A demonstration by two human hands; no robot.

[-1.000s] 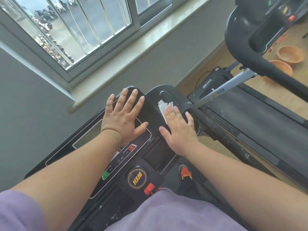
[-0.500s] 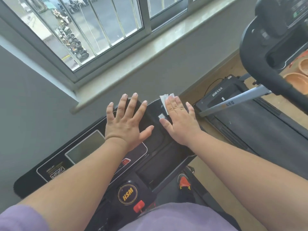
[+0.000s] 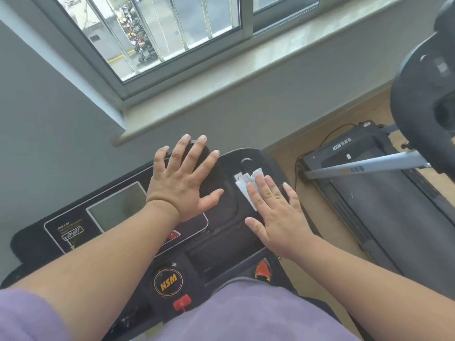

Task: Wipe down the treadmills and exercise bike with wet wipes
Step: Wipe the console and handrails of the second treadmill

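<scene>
The treadmill console (image 3: 221,225) is a broad panel of smooth black plastic with rounded corners, set just below a pale stone windowsill (image 3: 246,77). A flat rectangular grey display (image 3: 118,207), outlined by a thin white line, sits in its left half, and a round gold-ringed HSM badge (image 3: 168,284) with a red safety key (image 3: 182,302) just below it lies at the near edge.

The left hand (image 3: 181,185) lies flat on the console's far middle, fingers straight and spread wide, gripping nothing; its fingertips reach the console's far rim.

The right hand (image 3: 275,212) presses flat on the console's right end, fingers straight and slightly fanned. Under its index and middle fingers lies the wet wipe (image 3: 245,188), a thin, crumpled white sheet whose far and left edges stick out beside a small round speaker grille (image 3: 247,166). The wipe is pinned by the flat fingers, not pinched.

To the right, on the wooden floor, a second treadmill (image 3: 384,207) shows a matte dark belt, a silver metal upright (image 3: 369,166) and a thick curved black handrail (image 3: 416,104).
</scene>
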